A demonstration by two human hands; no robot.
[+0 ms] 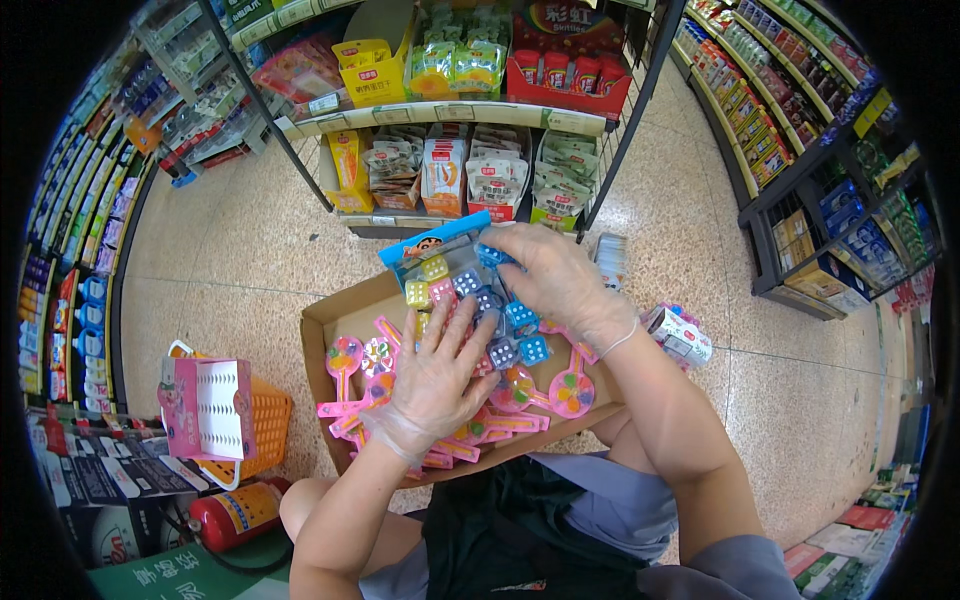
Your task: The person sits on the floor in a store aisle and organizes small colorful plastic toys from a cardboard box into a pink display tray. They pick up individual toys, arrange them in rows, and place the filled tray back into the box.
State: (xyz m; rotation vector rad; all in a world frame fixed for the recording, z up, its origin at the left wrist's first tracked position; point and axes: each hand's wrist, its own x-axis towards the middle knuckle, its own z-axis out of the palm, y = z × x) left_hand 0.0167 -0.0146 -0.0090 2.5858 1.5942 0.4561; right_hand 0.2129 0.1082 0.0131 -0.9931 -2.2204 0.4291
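Observation:
A shallow cardboard tray (319, 330) rests across my lap. In it lie pink lollipop-shaped packs (571, 391) with colourful pieces in round clear heads. On top of them is a clear container with a blue printed header (405, 253), filled with dice-shaped pieces in yellow (434, 268), pink and blue (533, 350). My left hand (439, 367), in a thin clear glove, lies over the dice with its fingers spread. At the container's upper right corner my right hand (551, 274), also gloved, pinches a blue dice-shaped piece (491, 256) between thumb and fingers.
A metal shelf rack (442, 114) with boxed snacks stands ahead. On the left are an orange basket (271, 420) with a pink display box (206, 409) and a red fire extinguisher (236, 514). White and pink packages (679, 337) sit on the floor at right.

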